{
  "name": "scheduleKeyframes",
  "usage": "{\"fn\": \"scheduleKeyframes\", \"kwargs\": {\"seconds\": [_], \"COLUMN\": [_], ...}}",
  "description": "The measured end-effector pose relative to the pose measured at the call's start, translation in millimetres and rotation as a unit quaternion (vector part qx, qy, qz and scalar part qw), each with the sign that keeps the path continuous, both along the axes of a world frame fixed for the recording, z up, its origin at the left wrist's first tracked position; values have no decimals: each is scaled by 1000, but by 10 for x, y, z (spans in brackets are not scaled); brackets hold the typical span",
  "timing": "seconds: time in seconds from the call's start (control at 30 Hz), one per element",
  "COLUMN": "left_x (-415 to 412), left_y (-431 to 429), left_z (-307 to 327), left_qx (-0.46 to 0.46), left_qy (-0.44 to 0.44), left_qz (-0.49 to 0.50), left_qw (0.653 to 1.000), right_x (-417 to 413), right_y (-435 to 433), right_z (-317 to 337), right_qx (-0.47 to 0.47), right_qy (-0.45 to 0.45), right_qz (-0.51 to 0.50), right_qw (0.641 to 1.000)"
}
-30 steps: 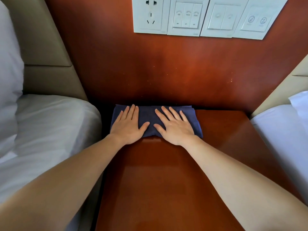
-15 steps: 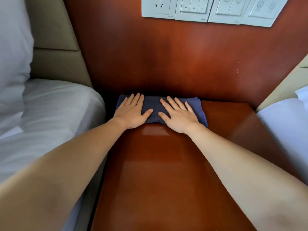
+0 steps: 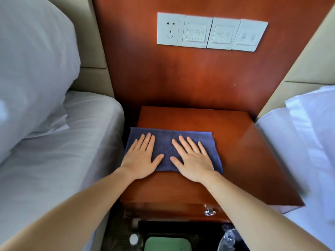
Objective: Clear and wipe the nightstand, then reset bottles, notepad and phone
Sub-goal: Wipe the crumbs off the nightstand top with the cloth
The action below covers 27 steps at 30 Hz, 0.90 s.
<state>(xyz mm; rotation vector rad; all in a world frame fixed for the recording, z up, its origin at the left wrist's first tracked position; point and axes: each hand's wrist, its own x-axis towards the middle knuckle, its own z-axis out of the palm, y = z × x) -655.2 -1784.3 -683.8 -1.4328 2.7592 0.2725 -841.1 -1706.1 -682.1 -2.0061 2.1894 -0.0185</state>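
Covering the left part of the nightstand (image 3: 235, 142) top, a dark blue cloth (image 3: 168, 142) is found lying flat as a folded rectangle, its weave fine and slightly ribbed, its left edge at the left edge of the top. The nightstand is finished in glossy reddish-brown wood veneer, with a square top that carries a soft reflection. A small bright metal handle (image 3: 209, 211) is fitted to its front. The same veneer is seen on the wall panel (image 3: 181, 78) behind, where a row of four white plastic plates (image 3: 212, 32) is mounted: one socket and three with switches. White sheets are noted on the bed (image 3: 72, 142) to the left, with a plump white pillow (image 3: 32, 60) against a beige padded headboard (image 3: 90, 33). White bedding (image 3: 299, 142) is recorded on the right. Below the nightstand, a green rounded shape (image 3: 167, 243) and crinkled clear plastic (image 3: 229, 236) are partly visible.

The left hand (image 3: 141, 160) and right hand (image 3: 194, 163) are laid palm down on the cloth, side by side but not touching. The fingers are held straight and slightly spread, pointing to the wall, with the thumbs angled inward. Nothing is gripped; the cloth is pressed flat. Both forearms are bare and extended.
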Motion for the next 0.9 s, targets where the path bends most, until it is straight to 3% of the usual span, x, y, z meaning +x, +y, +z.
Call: {"fn": "scheduleKeyframes", "kwargs": {"seconds": [0.37, 0.53, 0.6, 0.63, 0.67, 0.73, 0.77, 0.83, 0.87, 0.9], "left_x": [454, 486, 490, 500, 499, 427, 355, 162, 68, -12], "left_y": [964, 1071, 997, 945, 878, 728, 661, 547, 500, 453], "left_z": [-6, 140, 277, 338, 400, 531, 582, 637, 648, 644], "left_qx": [-3, 81, 118, 95, 57, 36, 56, 109, 131, 146], "left_qy": [-16, -18, 58, 105, 140, 148, 134, 92, 69, 40], "left_qz": [-21, -22, 16, 31, 35, 17, 4, -19, -34, -54], "left_qw": [1000, 996, 991, 989, 988, 988, 989, 990, 988, 987], "right_x": [424, 448, 490, 533, 595, 761, 860, 1054, 1149, 1248], "right_y": [1016, 1066, 1090, 1131, 1193, 1382, 1479, 1633, 1674, 1684], "right_z": [67, 201, 270, 300, 349, 342, 305, 153, 91, 64], "right_qx": [8, 66, 5, -88, -189, -289, -277, -185, -121, -60], "right_qy": [-7, -50, -107, -145, -185, -317, -411, -594, -665, -717], "right_qz": [2, -13, -67, -120, -186, -359, -464, -600, -613, -600], "right_qw": [1000, 996, 992, 978, 946, 829, 734, 503, 409, 350]}}
